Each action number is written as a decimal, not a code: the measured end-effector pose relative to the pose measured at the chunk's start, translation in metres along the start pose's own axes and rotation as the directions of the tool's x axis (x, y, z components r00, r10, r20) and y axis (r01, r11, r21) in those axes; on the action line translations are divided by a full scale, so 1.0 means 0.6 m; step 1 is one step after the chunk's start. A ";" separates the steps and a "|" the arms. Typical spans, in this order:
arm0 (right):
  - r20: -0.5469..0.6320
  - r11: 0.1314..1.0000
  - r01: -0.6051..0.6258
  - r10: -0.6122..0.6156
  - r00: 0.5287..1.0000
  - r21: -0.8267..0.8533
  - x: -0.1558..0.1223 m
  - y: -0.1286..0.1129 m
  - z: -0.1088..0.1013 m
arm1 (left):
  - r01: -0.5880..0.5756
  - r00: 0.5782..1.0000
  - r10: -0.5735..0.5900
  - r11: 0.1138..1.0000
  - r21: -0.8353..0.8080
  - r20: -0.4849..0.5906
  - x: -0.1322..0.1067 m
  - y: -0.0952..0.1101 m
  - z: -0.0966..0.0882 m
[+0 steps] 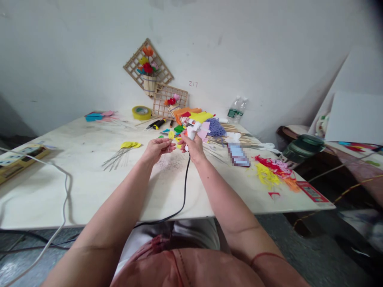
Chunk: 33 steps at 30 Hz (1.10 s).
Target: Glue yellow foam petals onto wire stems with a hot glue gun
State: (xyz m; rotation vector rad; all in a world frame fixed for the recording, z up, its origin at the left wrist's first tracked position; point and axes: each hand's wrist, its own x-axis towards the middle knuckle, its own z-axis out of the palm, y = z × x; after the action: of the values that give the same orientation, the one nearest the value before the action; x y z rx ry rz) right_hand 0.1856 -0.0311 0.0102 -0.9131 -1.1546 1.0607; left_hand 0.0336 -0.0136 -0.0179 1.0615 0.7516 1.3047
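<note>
My right hand point(194, 146) is wrapped round a white hot glue gun point(193, 129), whose black cord runs down over the table's front edge. Close beside it, my left hand point(158, 149) pinches what looks like a thin wire stem; a small yellow felt petal point(171, 134) shows just above those fingertips. The exact grip on the stem is too small to make out. To the left lies a bunch of wire stems with yellow petals point(131, 144). Green felt pieces point(178, 129) sit just beyond my hands.
Behind are yellow tape point(141, 113), a utility knife point(159, 124), lattice panels with felt flowers point(148, 65) and purple yarn point(216, 126). Rightward lie a phone point(238, 154), colored scraps point(269, 175) and a green-lidded bottle point(303, 148). A power strip point(24, 162) and white cable point(65, 191) occupy the left.
</note>
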 end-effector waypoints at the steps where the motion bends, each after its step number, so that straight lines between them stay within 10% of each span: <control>1: 0.029 1.000 0.001 -0.001 1.000 -0.002 -0.002 -0.002 0.001 | -0.008 1.000 0.008 1.000 -0.006 -0.020 0.001 0.000 -0.002; 11: 0.251 0.993 -0.055 0.081 0.965 -0.109 -0.019 -0.010 0.006 | -0.058 0.979 0.045 0.997 -0.060 -0.200 0.006 0.008 -0.010; 33: 0.231 0.984 -0.064 0.101 0.968 -0.164 -0.022 -0.011 0.010 | -0.057 0.980 0.047 0.997 -0.045 -0.191 0.006 0.007 -0.015</control>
State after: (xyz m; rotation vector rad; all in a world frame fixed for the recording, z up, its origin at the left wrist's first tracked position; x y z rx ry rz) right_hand 0.1801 -0.0452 0.0140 -0.9816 -1.4252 1.1848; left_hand 0.0242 -0.0085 -0.0169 0.9300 0.8337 1.4772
